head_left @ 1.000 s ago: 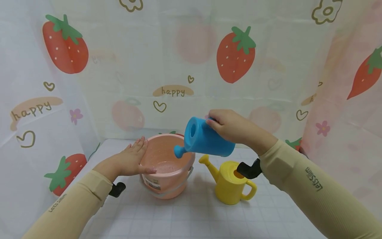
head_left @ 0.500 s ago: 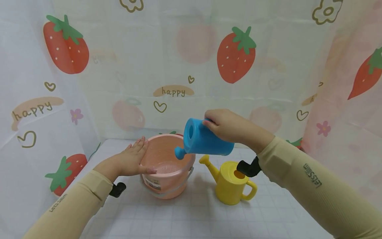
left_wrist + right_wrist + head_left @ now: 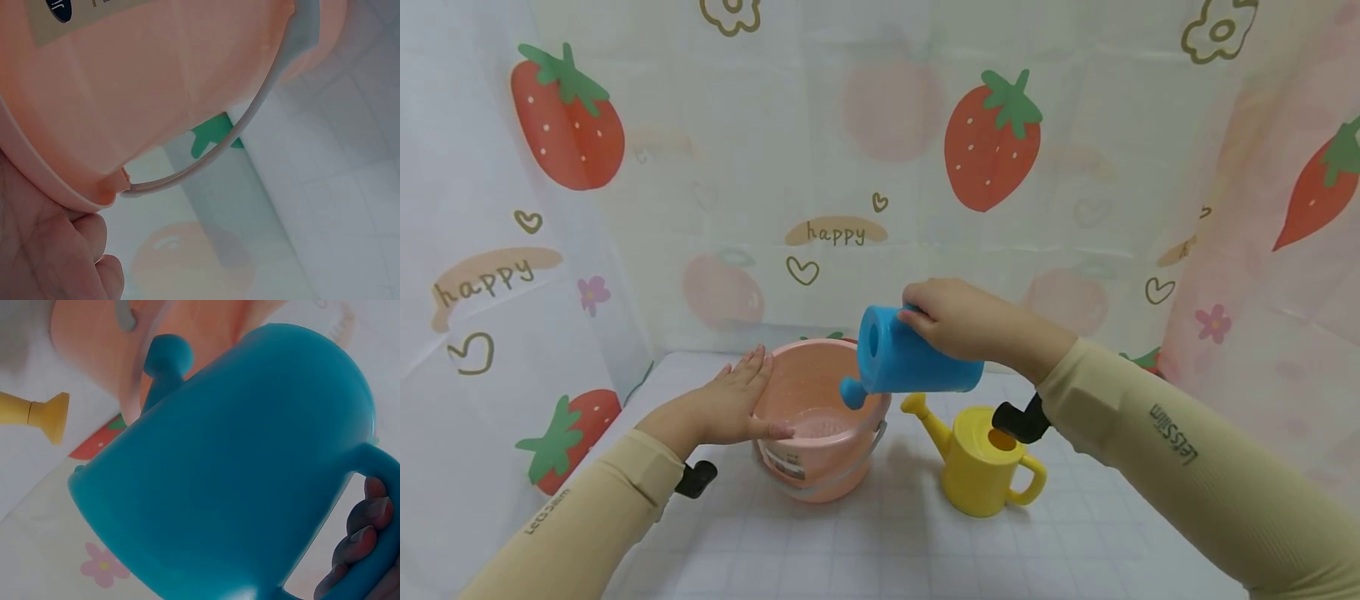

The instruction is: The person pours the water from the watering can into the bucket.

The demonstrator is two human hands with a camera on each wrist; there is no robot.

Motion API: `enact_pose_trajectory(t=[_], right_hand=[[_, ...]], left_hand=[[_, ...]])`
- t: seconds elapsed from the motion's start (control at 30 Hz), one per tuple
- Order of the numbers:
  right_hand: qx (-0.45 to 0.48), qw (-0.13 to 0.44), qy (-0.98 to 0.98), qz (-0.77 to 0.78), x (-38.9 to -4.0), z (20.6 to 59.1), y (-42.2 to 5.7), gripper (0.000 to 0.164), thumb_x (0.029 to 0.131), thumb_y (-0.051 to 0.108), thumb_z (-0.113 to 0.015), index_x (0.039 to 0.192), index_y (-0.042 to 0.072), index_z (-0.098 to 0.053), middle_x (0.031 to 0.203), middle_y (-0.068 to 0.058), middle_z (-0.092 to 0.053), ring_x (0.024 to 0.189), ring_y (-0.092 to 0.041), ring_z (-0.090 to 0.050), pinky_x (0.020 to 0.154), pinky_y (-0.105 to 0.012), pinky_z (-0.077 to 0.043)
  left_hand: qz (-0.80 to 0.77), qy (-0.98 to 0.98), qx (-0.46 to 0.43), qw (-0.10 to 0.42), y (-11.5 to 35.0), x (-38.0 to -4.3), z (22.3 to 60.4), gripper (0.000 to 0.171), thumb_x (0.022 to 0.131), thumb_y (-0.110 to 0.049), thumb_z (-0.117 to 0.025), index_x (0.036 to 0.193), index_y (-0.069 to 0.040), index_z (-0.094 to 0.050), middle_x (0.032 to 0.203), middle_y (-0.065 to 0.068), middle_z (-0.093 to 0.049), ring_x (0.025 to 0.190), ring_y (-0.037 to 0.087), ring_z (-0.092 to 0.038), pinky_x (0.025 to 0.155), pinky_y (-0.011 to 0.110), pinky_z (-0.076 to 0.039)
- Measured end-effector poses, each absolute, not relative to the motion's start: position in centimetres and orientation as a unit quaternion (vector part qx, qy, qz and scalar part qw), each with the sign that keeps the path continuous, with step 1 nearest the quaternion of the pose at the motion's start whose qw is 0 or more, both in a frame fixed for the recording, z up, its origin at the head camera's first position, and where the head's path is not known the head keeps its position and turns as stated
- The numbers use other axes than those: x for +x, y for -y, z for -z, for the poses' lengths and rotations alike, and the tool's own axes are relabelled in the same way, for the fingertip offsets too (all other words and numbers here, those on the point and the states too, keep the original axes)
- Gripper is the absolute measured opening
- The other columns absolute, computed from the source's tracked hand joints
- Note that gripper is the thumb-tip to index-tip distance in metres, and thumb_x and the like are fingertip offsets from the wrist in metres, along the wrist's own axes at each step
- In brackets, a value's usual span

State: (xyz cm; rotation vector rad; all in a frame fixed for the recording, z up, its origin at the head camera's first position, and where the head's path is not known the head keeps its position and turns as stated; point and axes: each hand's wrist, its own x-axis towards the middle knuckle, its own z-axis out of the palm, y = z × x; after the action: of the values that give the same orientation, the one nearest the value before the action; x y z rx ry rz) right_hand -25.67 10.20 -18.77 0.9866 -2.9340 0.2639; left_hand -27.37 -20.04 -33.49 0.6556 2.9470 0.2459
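Blue watering can [image 3: 910, 362] hangs in the air, tipped well over so that its spout [image 3: 852, 392] points down over the near-right rim of the pink bucket [image 3: 820, 417]. The right hand [image 3: 962, 321] holds it by the handle; the right wrist view shows the fingers [image 3: 362, 540] curled through the handle loop and wrapped tight around it. No stream of water can be made out at the spout, though the bucket's floor looks wet or speckled. Judging from the tilt, the pouring step is in hand, and probably near its end; the next move would call for keeping the spout over the bucket's mouth while righting the can, so that nothing drips onto the table.

The left hand [image 3: 730, 408] lies flat against the bucket's left side and rim, fingers straight and close together, thumb along the front wall, steadying it without gripping. The left wrist view shows the bucket's grey bail handle [image 3: 262, 112] hanging down along the side.

Just right of the bucket, a yellow watering can [image 3: 988, 462] stands upright on the white gridded table [image 3: 880, 550], its spout aimed at the bucket but apart from it. A strawberry-print curtain [image 3: 850, 167] encloses the scene on three sides.
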Motion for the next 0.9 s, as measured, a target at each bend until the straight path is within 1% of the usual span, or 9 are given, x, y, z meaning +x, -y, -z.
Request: enact_pose_trajectory(t=[0.23, 0.5, 0.77, 0.9], right_hand=[[0.34, 0.023, 0.937, -0.079, -25.8, 18.4, -9.9, 0.02, 0.096, 0.028, -0.046, 0.088, 0.011, -0.052, 0.079, -0.003, -0.055, 0.081, -0.02, -0.054, 0.072, -0.032, -0.046], [0.342, 0.009, 0.938, -0.062, -25.7, 18.1, -9.3, 0.02, 0.095, 0.031, -0.046, 0.094, 0.012, -0.054, 0.088, -0.003, -0.06, 0.085, -0.02, -0.056, 0.077, -0.035, -0.05], [0.356, -0.004, 0.934, -0.038, -25.5, 17.9, -8.4, 0.02, 0.095, 0.032, -0.046, 0.096, 0.014, -0.055, 0.09, -0.001, -0.06, 0.085, -0.018, -0.056, 0.077, -0.034, -0.049], [0.364, -0.006, 0.931, -0.027, -25.3, 17.8, -8.1, 0.02, 0.095, 0.032, -0.046, 0.097, 0.014, -0.054, 0.091, -0.001, -0.06, 0.086, -0.018, -0.055, 0.078, -0.034, -0.049]], left_hand=[[-0.077, -0.971, 0.219, 0.053, 20.0, -27.5, 33.6, 0.12, 0.071, -0.078, -0.046, 0.143, 0.008, -0.003, 0.149, 0.026, 0.006, 0.137, 0.041, 0.0, 0.108, 0.056, -0.006], [-0.077, -0.971, 0.218, 0.056, 19.9, -27.6, 33.5, 0.116, 0.075, -0.072, -0.051, 0.143, 0.009, -0.004, 0.149, 0.026, 0.005, 0.137, 0.041, -0.001, 0.108, 0.056, -0.006], [-0.074, -0.972, 0.217, 0.06, 20.0, -27.5, 33.5, 0.12, 0.071, -0.078, -0.045, 0.143, 0.009, -0.004, 0.149, 0.026, 0.005, 0.137, 0.041, 0.0, 0.108, 0.057, -0.006], [-0.074, -0.972, 0.215, 0.058, 20.0, -27.4, 33.4, 0.118, 0.072, -0.076, -0.048, 0.143, 0.009, -0.004, 0.149, 0.025, 0.005, 0.137, 0.04, -0.001, 0.108, 0.056, -0.007]])
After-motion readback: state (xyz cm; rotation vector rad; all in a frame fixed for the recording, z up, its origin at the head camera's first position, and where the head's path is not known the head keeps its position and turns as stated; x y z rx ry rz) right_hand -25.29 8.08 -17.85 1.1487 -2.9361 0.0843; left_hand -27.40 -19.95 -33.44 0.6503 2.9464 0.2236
